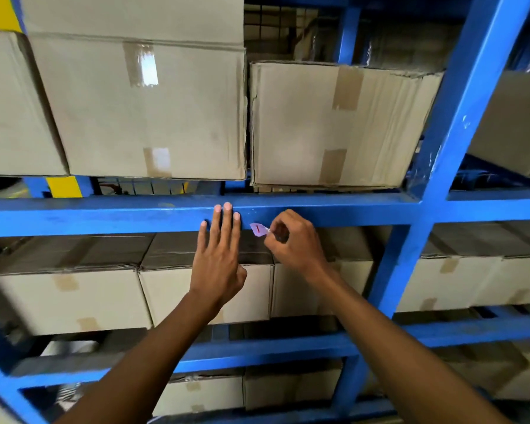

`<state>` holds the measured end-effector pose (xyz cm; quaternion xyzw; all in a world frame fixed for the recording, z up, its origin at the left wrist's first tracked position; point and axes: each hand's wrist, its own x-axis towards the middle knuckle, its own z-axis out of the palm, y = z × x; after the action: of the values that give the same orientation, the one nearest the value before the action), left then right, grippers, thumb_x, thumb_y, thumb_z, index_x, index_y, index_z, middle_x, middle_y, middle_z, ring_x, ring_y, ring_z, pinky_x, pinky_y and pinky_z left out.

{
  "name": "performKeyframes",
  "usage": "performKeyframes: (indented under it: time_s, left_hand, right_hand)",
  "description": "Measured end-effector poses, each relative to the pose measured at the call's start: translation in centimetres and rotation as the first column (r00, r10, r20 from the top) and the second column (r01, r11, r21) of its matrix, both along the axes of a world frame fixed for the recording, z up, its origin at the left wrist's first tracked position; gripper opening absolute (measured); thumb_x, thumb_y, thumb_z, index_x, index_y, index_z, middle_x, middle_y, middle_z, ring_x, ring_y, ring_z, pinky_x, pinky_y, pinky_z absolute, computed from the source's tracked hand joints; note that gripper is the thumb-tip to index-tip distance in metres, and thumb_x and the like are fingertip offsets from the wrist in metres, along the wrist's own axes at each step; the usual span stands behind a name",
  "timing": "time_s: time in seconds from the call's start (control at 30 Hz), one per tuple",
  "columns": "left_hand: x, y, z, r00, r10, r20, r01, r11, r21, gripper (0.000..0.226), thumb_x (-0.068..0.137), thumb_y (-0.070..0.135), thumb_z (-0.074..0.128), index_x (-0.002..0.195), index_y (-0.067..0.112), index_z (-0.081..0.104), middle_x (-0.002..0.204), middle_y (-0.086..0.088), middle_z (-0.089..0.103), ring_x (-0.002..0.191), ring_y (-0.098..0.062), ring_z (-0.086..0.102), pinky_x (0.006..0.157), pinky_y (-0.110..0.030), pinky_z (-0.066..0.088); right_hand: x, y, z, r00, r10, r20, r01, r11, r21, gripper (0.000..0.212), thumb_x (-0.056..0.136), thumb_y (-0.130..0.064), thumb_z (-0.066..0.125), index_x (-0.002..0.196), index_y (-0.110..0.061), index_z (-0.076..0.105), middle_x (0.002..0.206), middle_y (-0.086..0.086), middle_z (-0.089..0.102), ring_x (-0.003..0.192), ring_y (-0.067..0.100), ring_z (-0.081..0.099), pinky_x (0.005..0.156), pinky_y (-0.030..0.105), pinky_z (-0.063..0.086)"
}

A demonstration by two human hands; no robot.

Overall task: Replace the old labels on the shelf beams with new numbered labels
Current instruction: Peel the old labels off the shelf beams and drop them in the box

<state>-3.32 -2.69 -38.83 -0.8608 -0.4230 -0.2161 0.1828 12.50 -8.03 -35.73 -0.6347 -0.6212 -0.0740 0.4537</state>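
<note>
**Label pinched beside the blue beam**

Two bare forearms rose from the bottom edge toward the rack. The left hand [219, 264] lay flat, fingers together and extended, fingertips pressed on the shelf beam [104, 214]. Just to its right, the right hand [292, 240] was curled, thumb and forefinger clamped on a small pale label [257, 229] with red print, held at the beam's lower edge. Taped cardboard boxes [153, 111] sat above both hands, with more below.
</note>
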Motion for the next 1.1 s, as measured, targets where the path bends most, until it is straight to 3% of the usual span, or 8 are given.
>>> performKeyframes:
  time_s: [0.17,0.3,0.4,0.53,0.67,0.8,0.9,1.1]
  left_hand:
    - [1.2,-0.7,-0.3,0.994,-0.030,0.108,0.029,0.999,0.014,0.092,0.074,0.025,0.059,0.149,0.002,0.010,0.157,-0.022,0.001,0.146,-0.035,-0.005,0.119,-0.051,0.010]
    - [5.2,-3.4,-2.7,0.988,-0.141,0.060,0.144,0.988,-0.058,0.088,0.080,0.028,0.055,0.150,0.011,0.004,0.158,-0.014,-0.006,0.146,-0.029,-0.010,0.118,-0.045,-0.001]
    - [10.3,-5.9,-4.9,0.976,-0.217,-0.010,0.215,0.970,-0.114,0.087,0.083,0.032,0.053,0.149,0.012,0.001,0.154,-0.010,-0.017,0.143,-0.026,-0.018,0.116,-0.041,-0.007]
    - [18.4,-10.3,-7.9,0.953,-0.296,-0.066,0.282,0.945,-0.168,0.085,0.078,0.027,0.057,0.149,0.009,0.014,0.159,-0.014,0.000,0.147,-0.031,-0.002,0.117,-0.043,-0.001]
    - [25.3,-14.0,-11.0,0.946,-0.307,-0.106,0.286,0.942,-0.176,0.088,0.070,0.023,0.061,0.147,0.006,0.023,0.158,-0.018,0.012,0.146,-0.034,0.011,0.116,-0.048,0.012]
    - [30.2,-16.3,-14.3,0.948,-0.243,-0.206,0.191,0.951,-0.243,0.092,0.074,0.028,0.062,0.149,0.009,0.014,0.157,-0.015,-0.004,0.147,-0.033,0.003,0.118,-0.048,0.009]
    - [32.5,-17.2,-15.8,0.943,-0.198,-0.269,0.112,0.945,-0.306,0.093,0.076,0.032,0.061,0.150,0.010,0.008,0.159,-0.017,-0.003,0.147,-0.033,-0.003,0.118,-0.048,0.004]
    - [35.2,-17.6,-17.2,0.976,-0.054,-0.212,-0.055,0.879,-0.475,0.096,0.081,0.037,0.060,0.150,0.015,-0.004,0.157,-0.024,-0.010,0.146,-0.036,-0.009,0.117,-0.048,0.006]
  right_hand:
    - [2.8,-3.6,-0.5,0.986,0.016,-0.168,-0.016,1.000,0.002,0.012,0.077,-0.013,0.070,0.076,-0.020,0.059,0.075,-0.007,0.056,0.066,-0.001,0.051,0.058,0.007,0.041]
    - [7.5,-7.8,-3.0,0.921,-0.038,-0.387,0.006,0.997,-0.082,0.019,0.076,-0.004,0.070,0.070,-0.020,0.060,0.064,-0.009,0.057,0.055,-0.003,0.052,0.054,0.008,0.040]
    - [12.1,-11.5,-6.7,0.866,-0.144,-0.478,0.062,0.981,-0.183,0.019,0.076,0.001,0.068,0.069,-0.015,0.062,0.063,0.000,0.061,0.059,0.005,0.054,0.060,0.021,0.046]
    - [19.9,-16.6,-12.5,0.839,-0.296,-0.456,0.123,0.920,-0.372,0.005,0.075,0.004,0.067,0.074,-0.002,0.067,0.071,0.016,0.066,0.067,0.020,0.057,0.067,0.035,0.048]
    - [27.0,-21.0,-18.2,0.805,-0.404,-0.434,0.139,0.840,-0.525,0.005,0.075,-0.003,0.065,0.076,-0.004,0.070,0.083,0.018,0.073,0.079,0.029,0.066,0.079,0.039,0.052]
    - [31.6,-25.4,-23.9,0.791,-0.440,-0.426,0.056,0.745,-0.664,0.015,0.080,0.004,0.056,0.077,0.002,0.070,0.085,0.021,0.072,0.082,0.028,0.064,0.080,0.036,0.049]
    - [33.7,-28.1,-27.1,0.789,-0.479,-0.385,0.026,0.653,-0.757,0.016,0.083,-0.002,0.057,0.079,0.004,0.071,0.086,0.022,0.072,0.082,0.025,0.065,0.070,0.030,0.044]
    - [35.2,-30.2,-30.5,0.779,-0.508,-0.366,-0.077,0.502,-0.861,0.019,0.081,-0.016,0.070,0.083,0.003,0.073,0.088,0.019,0.073,0.081,0.025,0.067,0.075,0.032,0.050]
